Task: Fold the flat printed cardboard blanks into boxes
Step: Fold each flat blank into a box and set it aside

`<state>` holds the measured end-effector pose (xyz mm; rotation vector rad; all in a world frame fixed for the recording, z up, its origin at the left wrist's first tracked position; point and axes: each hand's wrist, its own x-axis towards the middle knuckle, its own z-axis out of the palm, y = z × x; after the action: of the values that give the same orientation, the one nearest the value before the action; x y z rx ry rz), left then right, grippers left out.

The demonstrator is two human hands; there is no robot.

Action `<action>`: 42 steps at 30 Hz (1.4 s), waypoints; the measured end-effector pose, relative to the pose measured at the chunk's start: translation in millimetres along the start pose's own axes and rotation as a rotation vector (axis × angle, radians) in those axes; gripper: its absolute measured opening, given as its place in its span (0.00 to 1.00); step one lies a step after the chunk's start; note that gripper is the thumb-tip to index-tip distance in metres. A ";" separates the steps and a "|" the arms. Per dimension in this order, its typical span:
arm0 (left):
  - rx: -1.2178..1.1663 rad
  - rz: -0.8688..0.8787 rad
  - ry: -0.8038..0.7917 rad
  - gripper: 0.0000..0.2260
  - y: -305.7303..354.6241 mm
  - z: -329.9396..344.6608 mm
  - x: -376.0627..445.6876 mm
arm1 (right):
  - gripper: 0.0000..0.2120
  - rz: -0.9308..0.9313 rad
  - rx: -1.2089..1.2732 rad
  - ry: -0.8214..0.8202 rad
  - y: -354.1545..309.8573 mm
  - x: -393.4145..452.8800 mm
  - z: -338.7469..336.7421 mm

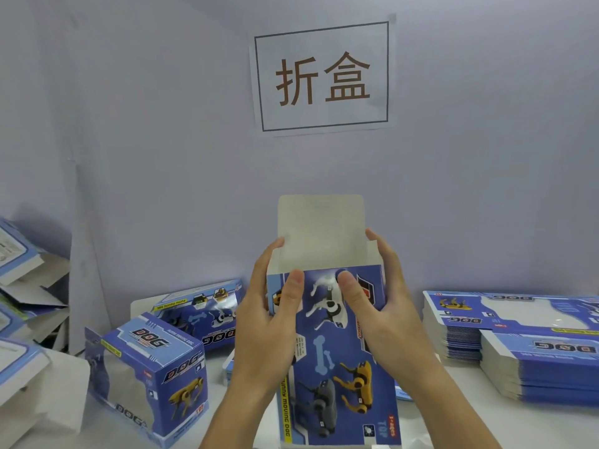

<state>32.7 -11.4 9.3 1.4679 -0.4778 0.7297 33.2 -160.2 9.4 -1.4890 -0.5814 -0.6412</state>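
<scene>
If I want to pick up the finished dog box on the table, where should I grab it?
Take the folded box from above, with your grip across its flat top panel, fingers on the two long side walls. It stands upright and closed; probably avoid squeezing the clear window on its left face, which looks flimsy.

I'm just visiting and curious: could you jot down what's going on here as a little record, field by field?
activity: a person folding a printed cardboard box
box in hands: blue, robot-dog print, top flap standing open
left hand: grips the box's left side, thumb on the front
right hand: grips the right side, thumb on the front
finished box: stands on the table at left
flat blanks: stacked at right
wall sign: two large characters
</scene>
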 end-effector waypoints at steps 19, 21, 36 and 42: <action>-0.049 -0.127 0.048 0.12 15.9 6.9 -5.0 | 0.10 0.171 0.052 -0.005 -22.1 8.8 -10.6; -0.105 -0.133 0.071 0.13 18.1 8.4 -4.3 | 0.14 0.185 0.103 0.007 -23.4 8.2 -10.9; -0.072 -0.024 0.028 0.20 16.3 4.8 -3.4 | 0.12 0.116 0.227 -0.002 -24.2 6.3 -8.8; -0.085 -0.009 0.068 0.13 21.1 4.5 -1.3 | 0.15 0.086 0.231 0.071 -25.2 1.8 0.0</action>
<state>17.7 -17.0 23.9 1.3604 -0.4447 0.7414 16.8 -159.8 28.5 -1.2633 -0.5148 -0.5389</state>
